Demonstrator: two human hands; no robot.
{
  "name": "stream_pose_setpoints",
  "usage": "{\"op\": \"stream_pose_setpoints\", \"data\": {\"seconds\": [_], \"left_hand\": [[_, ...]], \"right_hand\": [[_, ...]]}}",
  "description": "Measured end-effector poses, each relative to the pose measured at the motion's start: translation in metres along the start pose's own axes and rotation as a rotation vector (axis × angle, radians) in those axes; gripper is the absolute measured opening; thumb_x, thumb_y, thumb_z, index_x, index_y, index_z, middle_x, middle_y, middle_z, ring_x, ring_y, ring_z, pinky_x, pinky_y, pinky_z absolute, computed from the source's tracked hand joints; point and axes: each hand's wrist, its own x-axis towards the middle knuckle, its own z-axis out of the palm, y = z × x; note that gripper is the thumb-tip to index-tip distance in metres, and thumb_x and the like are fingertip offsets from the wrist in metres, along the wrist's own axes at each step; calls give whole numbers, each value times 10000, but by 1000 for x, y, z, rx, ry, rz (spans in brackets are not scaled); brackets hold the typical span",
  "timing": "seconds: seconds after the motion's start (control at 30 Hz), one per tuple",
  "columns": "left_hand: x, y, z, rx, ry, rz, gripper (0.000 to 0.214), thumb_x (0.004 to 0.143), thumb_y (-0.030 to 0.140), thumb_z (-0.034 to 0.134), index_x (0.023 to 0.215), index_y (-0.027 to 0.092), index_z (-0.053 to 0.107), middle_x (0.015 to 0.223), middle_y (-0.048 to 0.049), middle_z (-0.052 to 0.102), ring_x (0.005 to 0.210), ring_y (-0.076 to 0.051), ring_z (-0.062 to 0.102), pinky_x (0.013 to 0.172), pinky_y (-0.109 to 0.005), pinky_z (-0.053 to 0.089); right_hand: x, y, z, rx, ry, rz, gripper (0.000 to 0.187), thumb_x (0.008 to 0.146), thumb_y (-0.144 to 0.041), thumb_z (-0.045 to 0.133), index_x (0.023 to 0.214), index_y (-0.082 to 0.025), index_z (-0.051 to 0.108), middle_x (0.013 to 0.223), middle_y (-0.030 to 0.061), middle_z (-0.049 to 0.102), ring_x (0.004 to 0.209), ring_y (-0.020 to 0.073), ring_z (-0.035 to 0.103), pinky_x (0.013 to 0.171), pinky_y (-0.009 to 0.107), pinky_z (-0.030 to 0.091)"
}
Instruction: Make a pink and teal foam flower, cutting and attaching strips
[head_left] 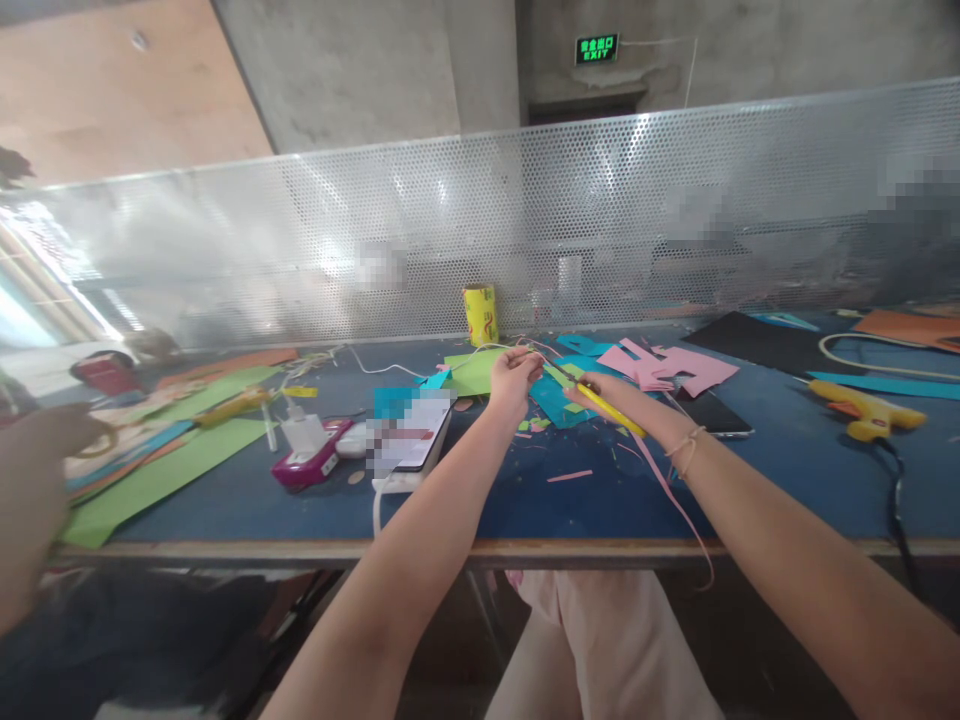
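Observation:
My left hand (514,375) is closed in a pinch on a small green paper piece (559,374) above the blue table (750,480). My right hand (600,397) grips a yellow-handled tool (611,408), its tip pointing at that piece; I cannot tell whether it is a knife or scissors. A long pink paper strip (664,485) trails from under my right wrist over the table edge. Teal paper (555,400) and small scraps lie beneath both hands.
Pink cut-outs (667,368), green sheets (180,460), a yellow roll (481,314), a phone on a white power bank (409,440), a magenta box (307,460) and a yellow glue gun (866,412) lie on the table. A perforated metal screen (525,230) backs it. Another person's arm (30,500) is at left.

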Motion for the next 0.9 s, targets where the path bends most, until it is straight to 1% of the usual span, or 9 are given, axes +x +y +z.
{"op": "stream_pose_setpoints", "data": {"seconds": [0.1,0.2,0.37,0.6,0.9], "left_hand": [[-1,0,0,-2,3,-3,267,628,46,628,788,160,448,618,23,585,588,-79,591,674,-246,473],[0,0,0,-7,-2,-16,265,627,30,616,777,160,439,623,22,583,578,-76,587,685,-252,478],[3,-3,-1,-22,-6,-35,258,629,6,594,769,156,439,636,17,585,577,-73,584,716,-268,481],[6,-5,-1,-31,-16,-45,218,638,9,586,749,143,454,621,20,579,561,-68,581,763,-285,477],[8,-8,-3,-21,-15,-58,242,625,42,638,749,146,459,600,23,580,583,-73,591,729,-256,492]], "right_hand": [[-2,-3,-3,-69,21,26,317,765,-484,459,787,-181,547,676,9,590,592,133,534,515,228,348],[-5,-6,-7,-128,20,53,326,738,-485,508,856,-185,556,772,50,628,679,169,576,542,239,367],[-9,-12,-12,-223,34,44,401,743,-495,509,960,-160,539,892,105,638,779,204,597,595,257,390],[-9,-16,-13,-306,69,42,426,761,-525,473,957,-153,538,901,113,642,776,220,604,568,260,381],[-11,-20,-15,-309,73,53,405,759,-528,479,929,-169,561,824,96,651,736,213,606,545,253,364]]}}
